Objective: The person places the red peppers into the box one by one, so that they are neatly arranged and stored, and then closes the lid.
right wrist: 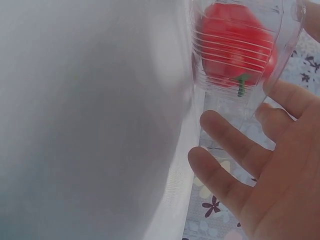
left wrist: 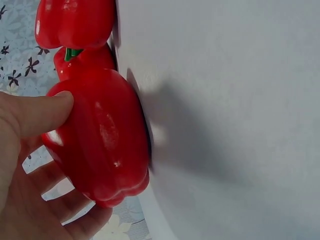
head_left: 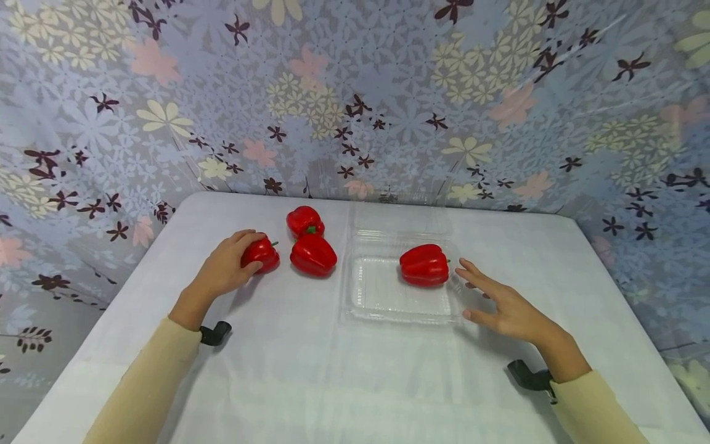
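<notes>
My left hand (head_left: 226, 264) holds a red bell pepper (head_left: 261, 254) on the left of the table. In the left wrist view, the thumb presses one side of that bell pepper (left wrist: 102, 140) and the fingers curl behind it. Two more red bell peppers, a front one (head_left: 313, 256) and a back one (head_left: 304, 222), lie just to its right. Another bell pepper (head_left: 424, 266) lies in the right part of a clear plastic container (head_left: 400, 317) with its lid raised at the back. My right hand (head_left: 505, 308) is beside the container's right wall, its fingers spread and the fingertips close to the rim.
A white cloth covers the table (head_left: 266, 382). Behind it and at the sides hangs a floral-patterned sheet (head_left: 383, 80). The container's transparent lid (head_left: 396, 216) stands toward the table's far edge.
</notes>
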`<action>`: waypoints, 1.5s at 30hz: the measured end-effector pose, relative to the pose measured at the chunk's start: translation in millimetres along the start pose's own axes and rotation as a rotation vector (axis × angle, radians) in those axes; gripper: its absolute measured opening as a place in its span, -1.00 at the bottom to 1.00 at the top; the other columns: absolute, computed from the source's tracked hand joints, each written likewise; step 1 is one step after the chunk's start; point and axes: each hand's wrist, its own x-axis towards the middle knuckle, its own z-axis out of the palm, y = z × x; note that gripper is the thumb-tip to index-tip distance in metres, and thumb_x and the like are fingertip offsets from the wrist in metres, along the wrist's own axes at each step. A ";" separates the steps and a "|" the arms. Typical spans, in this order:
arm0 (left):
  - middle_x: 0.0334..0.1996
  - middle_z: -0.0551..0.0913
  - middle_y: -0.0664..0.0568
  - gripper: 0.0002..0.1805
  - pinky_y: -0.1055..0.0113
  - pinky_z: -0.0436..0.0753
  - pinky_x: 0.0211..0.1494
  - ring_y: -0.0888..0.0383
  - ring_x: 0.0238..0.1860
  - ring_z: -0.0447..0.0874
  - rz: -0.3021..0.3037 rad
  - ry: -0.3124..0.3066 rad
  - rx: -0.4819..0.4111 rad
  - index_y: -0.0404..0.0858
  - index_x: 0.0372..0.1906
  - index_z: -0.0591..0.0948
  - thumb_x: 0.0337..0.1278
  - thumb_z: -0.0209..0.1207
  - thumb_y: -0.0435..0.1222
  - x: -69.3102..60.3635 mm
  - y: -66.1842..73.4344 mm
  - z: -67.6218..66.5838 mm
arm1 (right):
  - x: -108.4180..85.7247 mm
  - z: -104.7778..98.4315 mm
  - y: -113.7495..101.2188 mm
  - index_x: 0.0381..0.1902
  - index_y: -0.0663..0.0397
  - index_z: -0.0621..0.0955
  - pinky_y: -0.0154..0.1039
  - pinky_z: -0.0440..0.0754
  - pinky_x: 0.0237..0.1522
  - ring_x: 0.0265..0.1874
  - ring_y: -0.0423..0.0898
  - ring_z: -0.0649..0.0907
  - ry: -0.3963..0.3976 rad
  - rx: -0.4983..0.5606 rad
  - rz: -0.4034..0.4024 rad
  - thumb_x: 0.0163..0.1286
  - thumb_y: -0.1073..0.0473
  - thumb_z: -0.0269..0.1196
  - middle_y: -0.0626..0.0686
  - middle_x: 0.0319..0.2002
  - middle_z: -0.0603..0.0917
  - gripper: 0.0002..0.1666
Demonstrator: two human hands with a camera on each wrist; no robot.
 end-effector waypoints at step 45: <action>0.40 0.40 -0.19 -0.25 -0.22 0.62 0.17 -0.21 0.32 0.42 0.153 0.279 -0.307 -0.16 0.42 0.37 0.08 0.36 -0.40 -20.2 27.7 -17.8 | -0.1 -0.8 -0.1 0.56 0.01 0.16 0.34 0.59 0.10 0.23 0.23 0.56 -0.017 0.000 -0.001 0.33 0.06 0.29 0.20 0.59 0.06 -0.07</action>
